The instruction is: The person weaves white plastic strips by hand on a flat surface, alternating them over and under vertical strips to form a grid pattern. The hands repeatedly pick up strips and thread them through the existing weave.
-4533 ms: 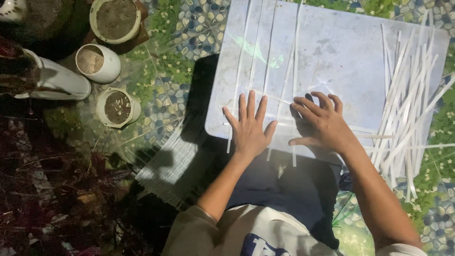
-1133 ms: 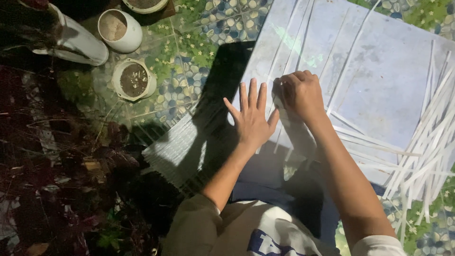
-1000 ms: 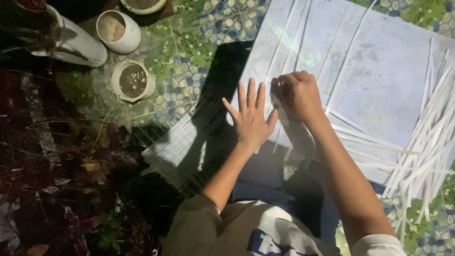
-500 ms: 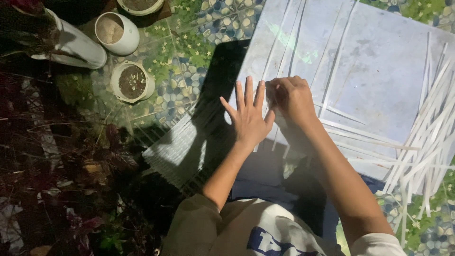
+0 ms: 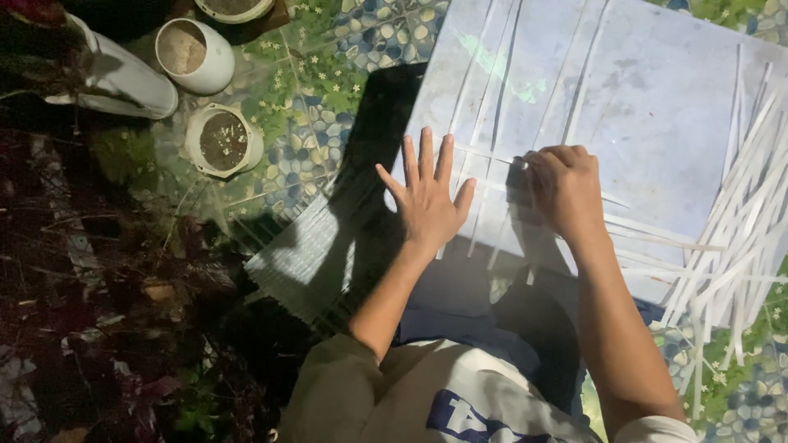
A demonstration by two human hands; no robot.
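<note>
The floor (image 5: pixel 345 49) was tiled in a pebble-and-flower pattern of green and blue, with dark foliage (image 5: pixel 90 312) covering the lower left. A pale grey board (image 5: pixel 657 107) lay flat on it and served as the bench. A loose heap of white strips (image 5: pixel 739 238) lay along the board's right edge, spilling onto the floor. Several further strips (image 5: pixel 492 90) lay lengthwise across the board's left half, crossed by others near the hands. A woven white mat (image 5: pixel 300 258) lay on the floor just left of the board. Three white pots (image 5: pixel 222 139) holding soil stood at upper left.

The left hand (image 5: pixel 427 201) lay flat, its grip spread, fingers pressing the lengthwise strips down. The right hand (image 5: pixel 566 193) sat just beside it, grip curled and pinching a crosswise strip (image 5: pixel 648 230) at its left end.
</note>
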